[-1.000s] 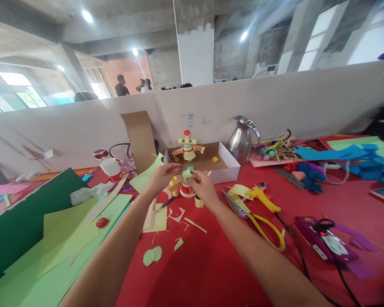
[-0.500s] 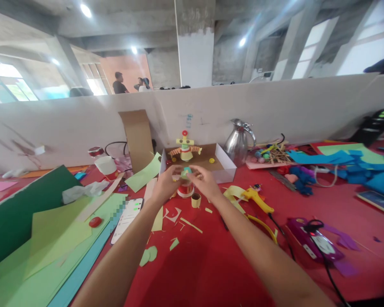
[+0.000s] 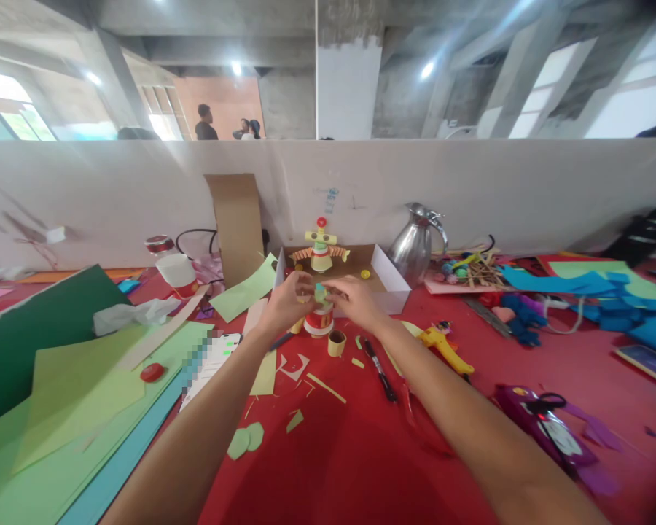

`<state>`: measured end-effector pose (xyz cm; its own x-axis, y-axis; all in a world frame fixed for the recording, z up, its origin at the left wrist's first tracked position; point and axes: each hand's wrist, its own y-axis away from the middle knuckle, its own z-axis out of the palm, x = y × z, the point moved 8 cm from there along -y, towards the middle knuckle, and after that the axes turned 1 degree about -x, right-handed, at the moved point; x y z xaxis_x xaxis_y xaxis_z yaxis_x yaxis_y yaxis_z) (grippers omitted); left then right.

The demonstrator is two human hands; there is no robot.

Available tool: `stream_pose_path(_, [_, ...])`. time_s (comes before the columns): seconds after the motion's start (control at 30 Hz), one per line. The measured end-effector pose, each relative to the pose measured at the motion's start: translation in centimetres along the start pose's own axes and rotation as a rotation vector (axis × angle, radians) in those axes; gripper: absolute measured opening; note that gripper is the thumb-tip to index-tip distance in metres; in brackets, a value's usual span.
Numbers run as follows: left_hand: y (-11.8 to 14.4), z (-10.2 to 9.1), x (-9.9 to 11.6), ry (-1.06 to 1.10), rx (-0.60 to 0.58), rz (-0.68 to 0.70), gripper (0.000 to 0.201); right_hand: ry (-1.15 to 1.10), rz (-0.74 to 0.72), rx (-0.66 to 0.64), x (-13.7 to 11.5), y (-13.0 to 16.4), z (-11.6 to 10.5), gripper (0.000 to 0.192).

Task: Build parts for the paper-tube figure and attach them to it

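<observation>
Two hands meet around one small figure: the left hand [image 3: 287, 305] comes from one side, the right hand [image 3: 356, 305] from the other. The figure [image 3: 318, 319], with its red and white body, stands upright on the red table [image 3: 317, 467], between the hands and in front of the box [image 3: 398, 286]. Fingertips of both hands are at its green top [image 3: 320, 295]. Each hand has the thumb and the fingers bent toward each other with little space between them, but one cannot tell if either is pinching the top or only resting beside it. Compared with one second ago, the left fingers are more curved, while the figure keeps its place before the box.

The view itself has turned a little, so the upper edge of the wall [image 3: 158, 197] now runs level, where earlier it was slanting. The pen [image 3: 380, 370] lies in full sight beside the right forearm, which mostly covered it half a second ago. The paper tube [image 3: 336, 345] stands near the figure and is also clear now, no longer partly behind the right hand. The phone [image 3: 221, 356] shows near the left forearm, unlike one second ago. The glue gun [image 3: 447, 351] is now partly hidden by the right forearm. Inside the box, a taller doll [image 3: 321, 257] remains upright, and two green pieces [image 3: 239, 442] lie close together on the table.
</observation>
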<state>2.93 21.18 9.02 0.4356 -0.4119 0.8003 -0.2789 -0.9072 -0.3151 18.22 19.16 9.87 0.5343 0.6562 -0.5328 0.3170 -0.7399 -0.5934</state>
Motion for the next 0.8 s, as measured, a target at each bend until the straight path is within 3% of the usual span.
stream_pose_path(0.2, [-0.2, 0.0, -0.4, 0.037, -0.005, -0.008, 0.052, 0.115, -0.123, -0.057, -1.1, 0.4, 0.6, 0.029])
stream_pose_path(0.37, [-0.1, -0.1, 0.0, 0.021, -0.017, -0.003, 0.050, 0.159, -0.178, -0.091, -1.4, 0.6, 0.6, 0.023])
stream_pose_path(0.6, [0.5, 0.0, 1.2, -0.140, -0.035, 0.048, 0.021, 0.193, -0.225, -0.138, -2.6, 0.3, 0.3, 0.018])
stream_pose_path(0.7, [0.6, -0.2, 1.2, -0.154, -0.003, 0.046, 0.020, 0.216, -0.155, -0.027, -3.2, 0.9, -2.1, 0.018])
stream_pose_path(0.8, [0.6, -0.4, 1.0, -0.149, 0.009, 0.039, 0.022, 0.331, 0.114, 0.165, -2.3, 3.5, -6.9, 0.013])
